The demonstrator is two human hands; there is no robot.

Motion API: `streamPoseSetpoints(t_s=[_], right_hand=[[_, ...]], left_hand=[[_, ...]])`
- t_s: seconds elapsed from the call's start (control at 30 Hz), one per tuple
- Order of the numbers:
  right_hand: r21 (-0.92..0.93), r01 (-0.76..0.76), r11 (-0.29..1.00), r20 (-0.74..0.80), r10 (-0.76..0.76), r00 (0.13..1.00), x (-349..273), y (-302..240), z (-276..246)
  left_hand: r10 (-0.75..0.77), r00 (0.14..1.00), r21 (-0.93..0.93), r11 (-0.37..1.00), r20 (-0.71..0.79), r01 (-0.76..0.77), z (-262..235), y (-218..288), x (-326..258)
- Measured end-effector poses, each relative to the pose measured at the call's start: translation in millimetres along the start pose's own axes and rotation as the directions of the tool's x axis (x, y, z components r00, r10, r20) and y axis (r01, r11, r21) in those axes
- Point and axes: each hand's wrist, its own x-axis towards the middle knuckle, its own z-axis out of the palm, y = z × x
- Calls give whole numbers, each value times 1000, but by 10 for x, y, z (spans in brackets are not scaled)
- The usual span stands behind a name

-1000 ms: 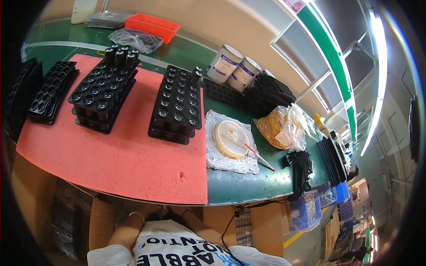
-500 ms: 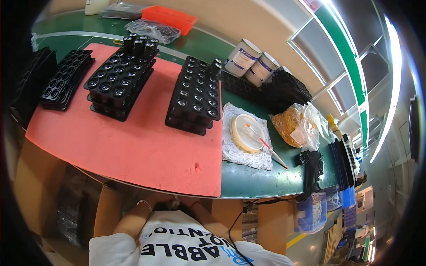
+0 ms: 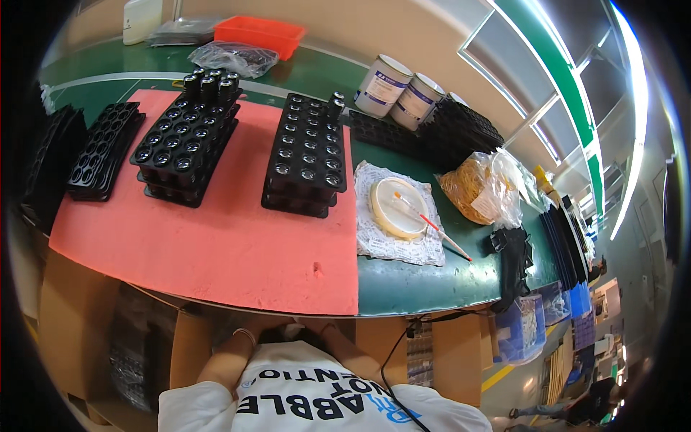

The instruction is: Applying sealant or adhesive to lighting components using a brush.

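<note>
Black lens tray (image 3: 305, 157) stood on the red mat (image 3: 216, 237), beyond the table edge from both hands. Left hand (image 3: 241, 338) and right hand (image 3: 317, 333) lay tucked below that edge, their grip impossible to tell. Right of the tray: a shallow dish (image 3: 396, 209) with brush (image 3: 432, 225).

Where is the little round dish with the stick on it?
In the head view the round dish sits right of centre on a white cloth on the green table, between the black tray and the bag of yellow bits.
</note>
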Motion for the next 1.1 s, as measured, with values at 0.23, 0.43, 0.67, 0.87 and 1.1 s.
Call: streamPoseSetpoints(t_s=[0.23, 0.43, 0.67, 0.87, 1.1], right_hand=[[29, 66, 997, -23, -65, 998, -63, -92, -171], [-25, -155, 988, 70, 156, 985, -326, -578, -754], [-210, 294, 932, -577, -361, 732, -44, -91, 19], [595, 118, 795, -153, -32, 988, -283, -296, -68], [747, 140, 650, -128, -67, 990, -202, 67, 254]], left_hand=[[-233, 937, -42, 967, 259, 252, -88, 346, -56], [-32, 992, -89, 995, 122, 43, 109, 106, 68], [-41, 993, -60, 998, -112, 34, -50, 596, -13], [-111, 975, -193, 978, -191, 74, 225, -242, -203], [-174, 982, 249, 957, 72, 151, 138, -76, -264]])
